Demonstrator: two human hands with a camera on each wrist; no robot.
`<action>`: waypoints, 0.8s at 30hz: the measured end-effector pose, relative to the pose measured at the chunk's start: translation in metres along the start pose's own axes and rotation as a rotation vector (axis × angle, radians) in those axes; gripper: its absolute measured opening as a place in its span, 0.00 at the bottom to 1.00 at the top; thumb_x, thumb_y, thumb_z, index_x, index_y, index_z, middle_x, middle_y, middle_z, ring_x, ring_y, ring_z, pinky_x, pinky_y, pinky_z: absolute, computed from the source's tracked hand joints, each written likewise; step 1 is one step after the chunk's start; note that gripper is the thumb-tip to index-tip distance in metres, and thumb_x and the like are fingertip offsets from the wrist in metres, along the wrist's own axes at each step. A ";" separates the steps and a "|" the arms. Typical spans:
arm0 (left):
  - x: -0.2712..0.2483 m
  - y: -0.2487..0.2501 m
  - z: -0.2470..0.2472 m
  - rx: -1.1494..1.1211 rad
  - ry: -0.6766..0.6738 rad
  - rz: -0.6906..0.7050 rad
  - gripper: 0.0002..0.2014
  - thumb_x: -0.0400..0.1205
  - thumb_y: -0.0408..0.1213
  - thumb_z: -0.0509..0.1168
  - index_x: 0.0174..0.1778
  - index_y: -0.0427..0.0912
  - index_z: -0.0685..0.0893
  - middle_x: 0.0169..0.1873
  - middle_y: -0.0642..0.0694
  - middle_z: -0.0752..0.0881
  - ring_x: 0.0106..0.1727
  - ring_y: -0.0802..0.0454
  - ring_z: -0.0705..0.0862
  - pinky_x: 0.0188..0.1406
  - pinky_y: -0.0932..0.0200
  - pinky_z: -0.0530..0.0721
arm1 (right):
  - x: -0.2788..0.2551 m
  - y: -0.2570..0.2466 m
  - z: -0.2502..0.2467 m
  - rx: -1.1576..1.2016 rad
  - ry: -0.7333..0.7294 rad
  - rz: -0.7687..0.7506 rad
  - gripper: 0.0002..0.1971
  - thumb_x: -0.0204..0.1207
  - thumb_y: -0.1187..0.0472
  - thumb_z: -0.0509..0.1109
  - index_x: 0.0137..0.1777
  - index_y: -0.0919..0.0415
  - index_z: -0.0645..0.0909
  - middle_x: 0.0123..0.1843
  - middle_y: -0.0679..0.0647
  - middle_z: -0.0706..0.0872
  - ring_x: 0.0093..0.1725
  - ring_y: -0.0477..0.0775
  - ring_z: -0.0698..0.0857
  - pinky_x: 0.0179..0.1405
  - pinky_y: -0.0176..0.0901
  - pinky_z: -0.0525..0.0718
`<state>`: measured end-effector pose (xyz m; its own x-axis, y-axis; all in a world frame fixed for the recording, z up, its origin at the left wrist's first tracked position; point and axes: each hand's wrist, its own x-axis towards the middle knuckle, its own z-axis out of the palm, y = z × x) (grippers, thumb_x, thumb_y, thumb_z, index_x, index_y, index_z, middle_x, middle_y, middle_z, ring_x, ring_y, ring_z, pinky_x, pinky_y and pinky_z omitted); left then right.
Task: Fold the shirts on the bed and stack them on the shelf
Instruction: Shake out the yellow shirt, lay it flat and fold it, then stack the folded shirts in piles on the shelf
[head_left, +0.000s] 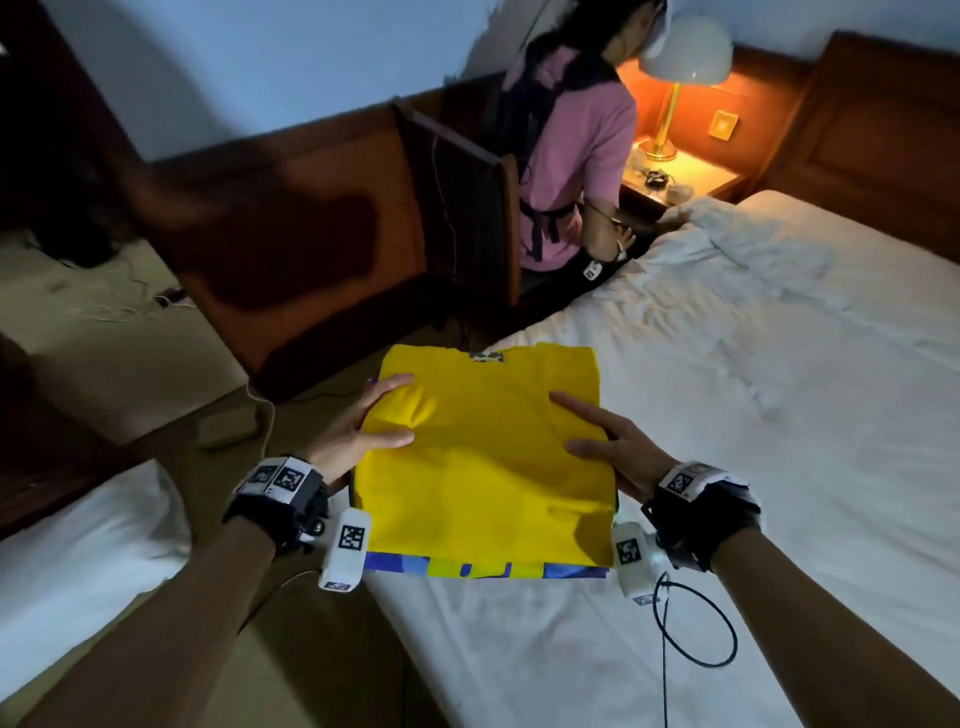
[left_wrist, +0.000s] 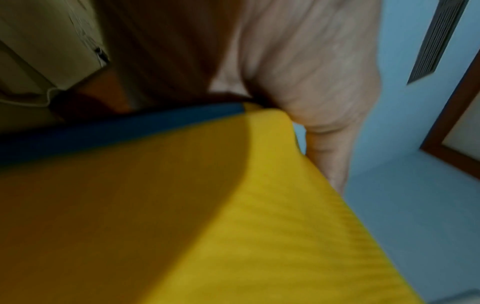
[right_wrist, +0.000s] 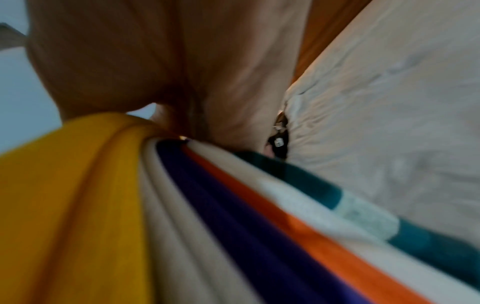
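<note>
A stack of folded shirts (head_left: 483, 457), a yellow one on top, is held between my hands over the near-left corner of the white bed (head_left: 727, 415). My left hand (head_left: 363, 431) grips its left edge, thumb and a finger lying on the yellow cloth. On the right edge my right hand (head_left: 613, 447) holds it the same way. The left wrist view shows the yellow shirt (left_wrist: 182, 205) with a blue edge under my palm (left_wrist: 311, 82). In the right wrist view the stack (right_wrist: 207, 226) shows yellow, white, purple, orange and teal layers pinched under my hand (right_wrist: 155, 61).
Another person in a pink shirt (head_left: 576, 156) sits at the bed's far side by a lit lamp (head_left: 685, 52) and nightstand (head_left: 680, 176). A dark wooden chair (head_left: 462, 197) stands beyond the stack. A second bed (head_left: 78, 545) lies lower left, with cables (head_left: 260, 415) on the floor.
</note>
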<state>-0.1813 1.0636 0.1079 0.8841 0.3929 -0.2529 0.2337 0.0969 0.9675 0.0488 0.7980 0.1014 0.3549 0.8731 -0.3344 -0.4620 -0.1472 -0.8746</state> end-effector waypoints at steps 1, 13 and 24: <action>-0.014 0.019 -0.017 -0.019 0.040 0.022 0.42 0.62 0.45 0.83 0.74 0.58 0.75 0.75 0.53 0.74 0.74 0.51 0.76 0.66 0.56 0.80 | 0.006 -0.021 0.023 -0.015 -0.042 -0.014 0.37 0.60 0.65 0.77 0.72 0.48 0.75 0.71 0.50 0.80 0.62 0.60 0.86 0.51 0.53 0.88; -0.228 0.141 -0.249 -0.205 0.557 0.114 0.57 0.46 0.52 0.89 0.74 0.69 0.71 0.70 0.47 0.76 0.65 0.33 0.81 0.62 0.28 0.80 | 0.148 -0.145 0.351 -0.271 -0.577 -0.088 0.45 0.49 0.58 0.91 0.70 0.40 0.80 0.78 0.53 0.73 0.67 0.62 0.83 0.56 0.58 0.87; -0.429 0.149 -0.393 -0.218 1.084 0.199 0.59 0.37 0.52 0.89 0.69 0.64 0.74 0.63 0.50 0.79 0.58 0.40 0.84 0.47 0.44 0.87 | 0.244 -0.107 0.655 -0.385 -0.997 -0.052 0.36 0.64 0.63 0.82 0.71 0.38 0.78 0.76 0.50 0.73 0.66 0.59 0.82 0.51 0.51 0.88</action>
<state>-0.6848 1.2689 0.3632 0.0539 0.9969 -0.0579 -0.0420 0.0602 0.9973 -0.3479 1.3315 0.3437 -0.5385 0.8426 -0.0078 -0.1161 -0.0834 -0.9897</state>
